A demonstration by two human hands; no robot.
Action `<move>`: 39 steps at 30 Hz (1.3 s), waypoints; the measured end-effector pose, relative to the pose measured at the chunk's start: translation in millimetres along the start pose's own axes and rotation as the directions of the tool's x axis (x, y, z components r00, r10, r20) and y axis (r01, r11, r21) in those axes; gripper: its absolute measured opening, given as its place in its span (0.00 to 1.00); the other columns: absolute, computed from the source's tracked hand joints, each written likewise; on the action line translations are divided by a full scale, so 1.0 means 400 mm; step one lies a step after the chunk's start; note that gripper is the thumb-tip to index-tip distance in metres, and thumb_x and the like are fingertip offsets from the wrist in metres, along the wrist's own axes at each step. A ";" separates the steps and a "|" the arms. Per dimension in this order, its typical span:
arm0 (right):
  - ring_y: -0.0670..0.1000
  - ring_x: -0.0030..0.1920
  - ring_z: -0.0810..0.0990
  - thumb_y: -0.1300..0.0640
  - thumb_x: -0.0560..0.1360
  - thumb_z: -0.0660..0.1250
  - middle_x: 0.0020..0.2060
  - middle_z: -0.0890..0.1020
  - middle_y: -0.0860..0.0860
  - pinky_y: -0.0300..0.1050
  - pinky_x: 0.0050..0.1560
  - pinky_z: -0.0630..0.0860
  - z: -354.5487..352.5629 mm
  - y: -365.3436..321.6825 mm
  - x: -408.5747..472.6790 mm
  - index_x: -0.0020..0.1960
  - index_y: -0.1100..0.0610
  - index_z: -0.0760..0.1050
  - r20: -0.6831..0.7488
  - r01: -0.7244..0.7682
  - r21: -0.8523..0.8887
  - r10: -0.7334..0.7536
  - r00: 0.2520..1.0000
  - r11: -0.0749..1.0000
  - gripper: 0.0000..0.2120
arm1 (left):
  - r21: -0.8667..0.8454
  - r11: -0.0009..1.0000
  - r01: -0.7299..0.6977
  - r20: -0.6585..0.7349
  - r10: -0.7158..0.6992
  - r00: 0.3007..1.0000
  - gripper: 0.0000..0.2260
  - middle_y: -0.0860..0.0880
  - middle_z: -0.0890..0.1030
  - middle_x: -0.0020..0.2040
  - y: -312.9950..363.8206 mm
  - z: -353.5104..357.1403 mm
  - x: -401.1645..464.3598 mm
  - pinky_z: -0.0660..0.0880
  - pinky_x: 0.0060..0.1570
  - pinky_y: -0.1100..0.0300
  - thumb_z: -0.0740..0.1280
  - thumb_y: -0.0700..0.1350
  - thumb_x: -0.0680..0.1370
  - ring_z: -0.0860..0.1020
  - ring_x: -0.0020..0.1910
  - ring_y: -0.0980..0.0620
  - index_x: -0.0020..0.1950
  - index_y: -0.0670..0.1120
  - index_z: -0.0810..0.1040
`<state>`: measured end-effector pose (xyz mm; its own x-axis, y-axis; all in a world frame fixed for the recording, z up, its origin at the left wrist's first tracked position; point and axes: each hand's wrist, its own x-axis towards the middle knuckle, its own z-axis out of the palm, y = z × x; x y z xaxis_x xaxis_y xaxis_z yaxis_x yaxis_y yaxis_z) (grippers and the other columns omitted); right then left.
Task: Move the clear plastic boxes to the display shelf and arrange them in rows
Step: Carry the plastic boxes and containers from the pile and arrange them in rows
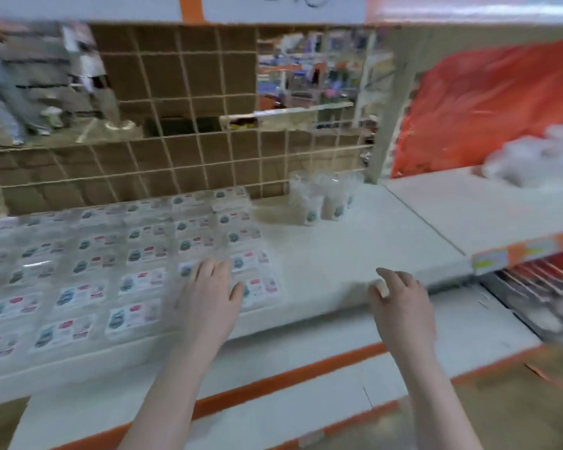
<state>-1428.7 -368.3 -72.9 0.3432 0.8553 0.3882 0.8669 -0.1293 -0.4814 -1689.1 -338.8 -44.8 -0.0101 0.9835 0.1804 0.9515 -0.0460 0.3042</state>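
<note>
On display shelf (355, 254), left half: clear plastic boxes (137, 254) in tight rows, labels up. Left hand (213, 287) flat on row end, likely squaring it. Right hand (400, 295) loose, holding nothing, over front edge.

place: shop, retail aisle
shelving: white display shelf (355, 254) with orange edge strips, more tiers below
stock: clear plastic boxes (127, 254) with printed labels, laid in rows on the shelf; clear cups (322, 203) at the back
back wall: wire grid (176, 125) over brown board
gap in grid: blurred view of another aisle (306, 69) with colourful goods
next bay: orange sheet (485, 102), bagged white goods (540, 157)
price strip: coloured tags (527, 251) on shelf edge
image: motion-blurred, label text unreadable
</note>
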 end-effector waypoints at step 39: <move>0.59 0.52 0.78 0.60 0.73 0.69 0.50 0.80 0.57 0.52 0.51 0.74 -0.564 1.096 0.370 0.58 0.62 0.77 -0.271 -0.149 -0.076 0.123 0.955 0.986 0.14 | -0.245 0.902 -0.356 0.022 0.372 0.928 0.22 0.41 0.67 0.70 1.396 0.441 0.131 0.57 0.69 0.54 0.65 0.47 0.77 0.61 0.71 0.44 0.70 0.42 0.69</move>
<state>-916.1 -411.6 -49.3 0.5327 0.6643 0.5244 0.8310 -0.2932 -0.4727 -1104.0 -282.3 -30.7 0.3513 0.8994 0.2602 0.7863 -0.4343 0.4395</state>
